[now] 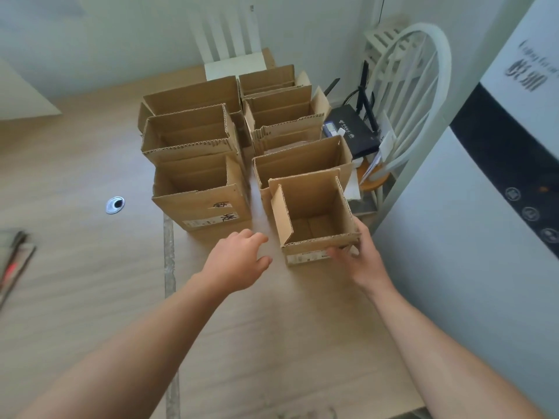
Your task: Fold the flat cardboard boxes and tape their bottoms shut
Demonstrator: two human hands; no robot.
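Right hand (361,258) pinches the near-right corner of the front box (314,213), which stands upright with its open end up, just beyond the grip. Left hand (239,261) is relaxed and empty, just left of it. Judgement: brace the left wall and square the front box to the box behind (302,161) before release.

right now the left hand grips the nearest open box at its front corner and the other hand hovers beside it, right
No: the head view shows the right hand gripping the nearest open box at its front corner, while the left hand hovers beside it.
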